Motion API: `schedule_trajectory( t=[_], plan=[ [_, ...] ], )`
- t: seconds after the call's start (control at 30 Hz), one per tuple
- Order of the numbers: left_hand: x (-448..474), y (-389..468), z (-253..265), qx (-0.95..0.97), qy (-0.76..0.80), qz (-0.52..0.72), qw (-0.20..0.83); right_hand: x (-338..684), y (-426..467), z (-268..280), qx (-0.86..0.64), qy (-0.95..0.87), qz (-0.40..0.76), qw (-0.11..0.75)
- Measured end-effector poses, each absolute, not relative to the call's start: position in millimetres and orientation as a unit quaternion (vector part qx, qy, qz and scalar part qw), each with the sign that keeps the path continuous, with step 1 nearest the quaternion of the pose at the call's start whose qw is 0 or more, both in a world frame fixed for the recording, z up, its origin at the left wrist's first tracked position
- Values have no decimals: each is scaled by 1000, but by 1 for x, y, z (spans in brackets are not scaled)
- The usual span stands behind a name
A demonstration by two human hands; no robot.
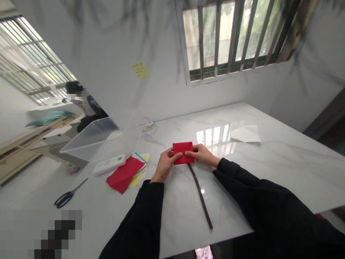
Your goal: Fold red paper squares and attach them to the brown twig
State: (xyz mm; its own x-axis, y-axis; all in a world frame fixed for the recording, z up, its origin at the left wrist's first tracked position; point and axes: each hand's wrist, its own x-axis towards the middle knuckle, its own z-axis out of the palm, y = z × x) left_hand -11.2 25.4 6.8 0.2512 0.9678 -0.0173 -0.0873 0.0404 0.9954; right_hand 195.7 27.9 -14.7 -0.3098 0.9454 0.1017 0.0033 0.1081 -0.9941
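A folded red paper (183, 150) lies on the white marble table (256, 162) in front of me. My left hand (165, 165) pinches its left edge, thumb pressing on top. My right hand (201, 154) grips its right edge, fingers laid on the paper. Both sleeves are black. A thin dark stick (201, 196) runs from under the paper toward the table's near edge.
A stack of coloured papers (126, 174) with red on top lies to the left, beside a white remote-like device (109, 164) and a clear plastic bin (91, 142). Black scissors (68, 195) lie far left. A white sheet (245, 133) lies at the right back. Another person sits far left.
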Motion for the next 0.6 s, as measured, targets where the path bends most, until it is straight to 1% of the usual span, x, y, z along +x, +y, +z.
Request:
schedule_trajectory(
  t=[0.17,0.4,0.6],
  plan=[
    [-10,25,5,528,425,444,586,195,29,-16,-393,-602,540,438],
    [-11,27,3,545,439,426,574,203,39,-19,-439,-581,474,496],
    [-12,26,3,545,444,427,569,204,38,-16,-437,-563,480,511]
  ],
)
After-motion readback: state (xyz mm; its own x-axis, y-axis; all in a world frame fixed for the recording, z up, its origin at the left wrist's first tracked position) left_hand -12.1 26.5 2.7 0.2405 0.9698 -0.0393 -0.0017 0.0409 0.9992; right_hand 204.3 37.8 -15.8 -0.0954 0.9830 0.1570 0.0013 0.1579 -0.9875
